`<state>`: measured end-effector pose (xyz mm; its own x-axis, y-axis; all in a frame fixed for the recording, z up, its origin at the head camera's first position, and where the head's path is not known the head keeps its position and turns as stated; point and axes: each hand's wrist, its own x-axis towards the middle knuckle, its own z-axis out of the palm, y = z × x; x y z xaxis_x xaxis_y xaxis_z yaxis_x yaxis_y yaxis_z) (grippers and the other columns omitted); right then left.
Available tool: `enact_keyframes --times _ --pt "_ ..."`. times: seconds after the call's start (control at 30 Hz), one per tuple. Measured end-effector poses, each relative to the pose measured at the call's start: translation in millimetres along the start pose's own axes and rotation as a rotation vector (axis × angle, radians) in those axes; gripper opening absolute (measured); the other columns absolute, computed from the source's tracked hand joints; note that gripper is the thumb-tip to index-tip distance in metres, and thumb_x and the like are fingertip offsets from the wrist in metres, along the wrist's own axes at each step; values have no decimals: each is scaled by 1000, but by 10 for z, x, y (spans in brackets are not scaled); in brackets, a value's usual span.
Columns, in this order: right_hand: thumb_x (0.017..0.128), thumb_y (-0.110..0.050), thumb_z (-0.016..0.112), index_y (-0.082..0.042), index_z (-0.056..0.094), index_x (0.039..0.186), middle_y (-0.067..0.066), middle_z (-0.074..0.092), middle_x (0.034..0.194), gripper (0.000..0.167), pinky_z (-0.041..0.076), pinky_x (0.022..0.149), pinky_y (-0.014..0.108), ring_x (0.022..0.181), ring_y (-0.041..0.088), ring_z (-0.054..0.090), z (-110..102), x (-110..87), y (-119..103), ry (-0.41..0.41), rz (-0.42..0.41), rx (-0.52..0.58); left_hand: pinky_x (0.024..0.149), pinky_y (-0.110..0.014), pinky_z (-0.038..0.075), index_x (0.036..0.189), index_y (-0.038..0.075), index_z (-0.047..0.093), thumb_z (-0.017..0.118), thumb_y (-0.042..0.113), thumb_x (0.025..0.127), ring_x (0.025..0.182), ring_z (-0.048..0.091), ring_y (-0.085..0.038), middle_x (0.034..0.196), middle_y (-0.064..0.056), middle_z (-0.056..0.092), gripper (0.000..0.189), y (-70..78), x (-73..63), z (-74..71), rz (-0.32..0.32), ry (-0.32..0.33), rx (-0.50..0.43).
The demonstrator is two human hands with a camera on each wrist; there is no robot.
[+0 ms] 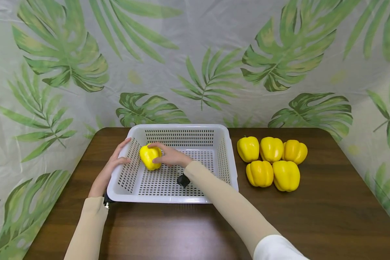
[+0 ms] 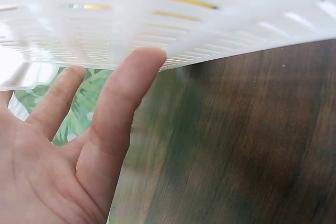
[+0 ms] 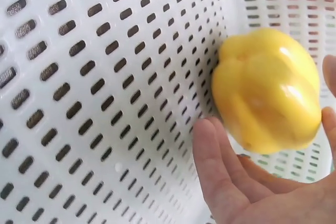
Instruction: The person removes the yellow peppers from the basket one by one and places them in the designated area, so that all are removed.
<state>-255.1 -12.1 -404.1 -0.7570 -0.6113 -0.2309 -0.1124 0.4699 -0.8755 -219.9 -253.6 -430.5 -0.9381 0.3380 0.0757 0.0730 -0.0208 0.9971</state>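
One yellow bell pepper (image 1: 149,157) lies at the left of the white perforated plastic basket (image 1: 172,199). My right hand (image 1: 171,156) reaches down into the basket and holds this pepper, fingers spread around its right side. In the right wrist view the pepper (image 3: 268,93) sits low by the perforated floor, with fingertips (image 3: 207,135) at its edge. My left hand (image 1: 112,166) rests against the basket's left side from outside, its fingers fairly straight. The left wrist view shows the thumb (image 2: 126,95) touching the outer wall.
To the right of the basket, several yellow bell peppers (image 1: 271,148) stand grouped on the brown wooden table (image 1: 325,213). A leaf-patterned cloth (image 1: 214,47) hangs behind the table. Part of a black wrist device (image 1: 183,180) shows beneath the right wrist.
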Motion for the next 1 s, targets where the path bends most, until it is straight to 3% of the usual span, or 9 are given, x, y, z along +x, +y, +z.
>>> enact_keyframes --times 0.07,0.17,0.3,0.47,0.73,1.0 --pt "93 -17 60 -26 38 145 11 35 147 57 43 58 33 59 15 42 13 16 -1 -17 -7 -9 82 -33 50 151 29 24 37 -4 89 126 32 -39 154 -26 6 71 1 2 -2 2 4 -6" --pt "92 -15 61 -23 41 144 8 33 150 57 46 71 34 89 19 51 28 37 -1 -20 -26 -16 82 -32 50 151 30 25 37 -5 90 123 36 -33 154 -26 6 71 2 1 -1 2 7 0" --pt "89 -12 64 -21 46 139 6 36 148 54 43 88 36 116 23 46 38 39 4 26 -36 12 82 -32 50 151 31 25 37 -4 90 124 33 -39 153 -26 6 71 8 -7 9 3 4 4" --pt "89 -7 63 -21 50 136 7 40 145 50 46 87 38 114 27 49 6 4 11 79 -39 79 81 -32 50 151 32 23 37 -4 90 127 25 -49 154 -24 6 72 18 -13 23 -15 14 -2" --pt "90 -4 61 -22 50 136 10 41 141 51 50 79 40 102 25 51 -89 -72 51 84 -29 127 80 -32 49 151 31 22 37 -5 90 129 22 -49 154 -23 6 73 15 -8 28 -18 23 -2" --pt "90 -3 59 -20 48 137 13 41 139 51 50 84 44 111 28 48 -222 -223 44 87 -41 165 82 -31 48 151 31 23 38 -7 89 130 21 -48 153 -25 6 75 -9 -6 11 3 14 -8"
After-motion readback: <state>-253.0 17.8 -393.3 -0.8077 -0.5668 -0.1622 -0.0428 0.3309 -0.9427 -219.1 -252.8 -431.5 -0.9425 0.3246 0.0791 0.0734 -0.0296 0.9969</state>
